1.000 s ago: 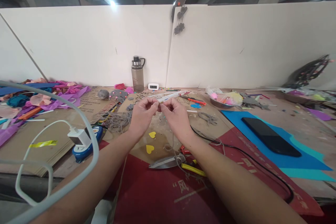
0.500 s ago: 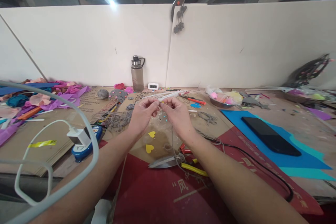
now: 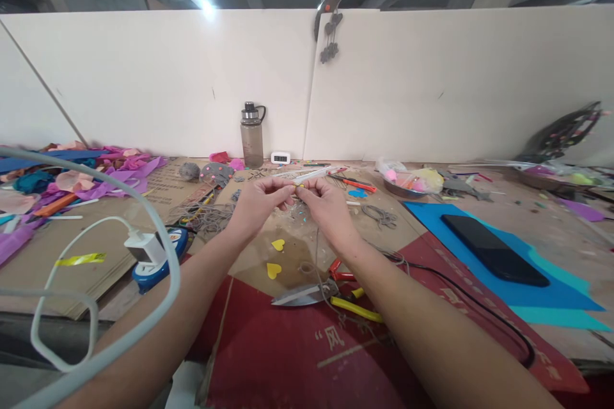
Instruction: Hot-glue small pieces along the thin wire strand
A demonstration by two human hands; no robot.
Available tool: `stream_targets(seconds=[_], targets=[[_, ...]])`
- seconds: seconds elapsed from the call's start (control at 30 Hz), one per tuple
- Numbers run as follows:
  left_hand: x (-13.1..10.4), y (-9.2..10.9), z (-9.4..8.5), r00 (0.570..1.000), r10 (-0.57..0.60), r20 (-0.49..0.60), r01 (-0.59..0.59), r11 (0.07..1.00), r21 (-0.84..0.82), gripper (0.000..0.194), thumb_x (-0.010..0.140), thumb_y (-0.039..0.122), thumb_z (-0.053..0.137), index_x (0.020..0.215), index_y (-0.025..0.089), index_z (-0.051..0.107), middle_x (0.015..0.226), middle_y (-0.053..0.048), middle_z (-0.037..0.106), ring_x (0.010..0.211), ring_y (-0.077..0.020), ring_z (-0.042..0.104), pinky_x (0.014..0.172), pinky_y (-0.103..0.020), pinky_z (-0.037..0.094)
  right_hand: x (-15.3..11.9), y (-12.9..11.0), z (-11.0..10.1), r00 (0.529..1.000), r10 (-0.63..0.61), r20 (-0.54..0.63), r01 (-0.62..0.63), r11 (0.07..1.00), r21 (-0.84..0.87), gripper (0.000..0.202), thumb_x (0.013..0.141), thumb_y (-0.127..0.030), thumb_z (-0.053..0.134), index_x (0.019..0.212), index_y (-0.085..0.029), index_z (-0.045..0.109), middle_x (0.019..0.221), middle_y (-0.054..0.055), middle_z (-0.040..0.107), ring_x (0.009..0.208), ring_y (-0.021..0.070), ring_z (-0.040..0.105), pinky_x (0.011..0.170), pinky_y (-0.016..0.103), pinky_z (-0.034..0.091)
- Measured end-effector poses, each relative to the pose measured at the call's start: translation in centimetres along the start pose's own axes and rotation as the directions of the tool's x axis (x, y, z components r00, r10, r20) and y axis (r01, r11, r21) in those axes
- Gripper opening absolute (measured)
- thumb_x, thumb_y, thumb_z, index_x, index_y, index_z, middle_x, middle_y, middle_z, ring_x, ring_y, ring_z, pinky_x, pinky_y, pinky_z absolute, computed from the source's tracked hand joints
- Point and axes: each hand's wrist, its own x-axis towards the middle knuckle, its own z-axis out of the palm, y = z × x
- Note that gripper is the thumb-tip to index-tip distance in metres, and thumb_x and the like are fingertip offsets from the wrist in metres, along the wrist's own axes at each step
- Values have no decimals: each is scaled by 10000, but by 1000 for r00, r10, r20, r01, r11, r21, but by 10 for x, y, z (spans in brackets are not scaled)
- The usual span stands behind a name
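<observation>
Over the cardboard, my left hand point(image 3: 261, 206) and my right hand point(image 3: 327, 208) meet fingertip to fingertip, both closed in a pinch. A tiny yellow piece point(image 3: 300, 185) shows between the fingertips; its shape is mostly hidden. Grey string point(image 3: 316, 252) hangs below my right hand and runs down to the scissors. Two yellow hearts point(image 3: 274, 270) lie beneath my hands. Nearer to me are scissors point(image 3: 302, 296) with open-looking blades, beside a yellow-handled tool point(image 3: 357, 308) and red handles point(image 3: 339, 270), partly behind my right forearm.
A white cable point(image 3: 167, 255) loops across the left front, by a charger point(image 3: 144, 248) and a blue power strip point(image 3: 180, 239). A bottle point(image 3: 252, 140) stands by the back wall. At right, a phone point(image 3: 494, 249) lies on blue sheets point(image 3: 551, 297). A bowl point(image 3: 403, 188) holds colourful bits.
My hands stay pinched together, with the fingertips slightly farther right in the picture. The left fingers have shifted a little against the right ones. The things on the table have not moved.
</observation>
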Motion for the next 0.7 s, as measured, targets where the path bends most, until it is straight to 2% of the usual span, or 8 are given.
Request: stream_targets(seconds=[0.1,0.2,0.37,0.5,0.57,0.7], targets=[[-1,1,0,998,60,-35,-54,989,140,230,732,369,681,791,147,685,603,-9,645,550,-106,561,560,-230,446,-2,-2,1,1000,-2,11,2,999,-43,181,732,-355,571,681,-181,561,557,-66,379,535,97,306,534,249,262],[-2,3,0,992,102,-71,-86,976,200,180,739,334,663,735,155,660,564,3,620,520,-100,550,530,-218,432,-3,0,3,999,-31,32,34,995,-92,181,750,-366,570,707,-190,553,543,-75,336,525,100,298,523,250,254],[-3,5,-1,978,123,-171,-83,971,225,149,755,302,634,733,155,646,534,-1,607,456,-86,500,464,-202,384,-4,6,6,994,-109,17,109,992,-55,236,759,-354,591,911,-216,475,614,-78,439,562,112,412,563,245,326],[-2,4,0,963,134,-232,-78,969,234,156,753,309,638,769,154,649,566,-11,633,440,-82,487,440,-198,366,-7,2,5,988,-153,33,155,985,-72,130,786,-323,557,772,-203,508,652,-45,483,594,109,417,588,248,335],[-2,2,1,958,142,-249,-86,971,223,162,757,315,635,779,156,650,583,-11,641,439,-80,491,435,-197,364,-8,-2,5,987,-152,58,155,986,-59,166,792,-325,541,695,-191,531,652,-30,500,600,111,416,595,251,339],[-2,-1,3,952,168,-258,-125,977,173,164,758,321,640,769,158,646,650,-10,658,437,-66,485,436,-197,355,-9,-2,5,991,-110,81,110,994,2,225,797,-360,527,666,-181,567,621,-29,494,588,112,410,590,252,344]])
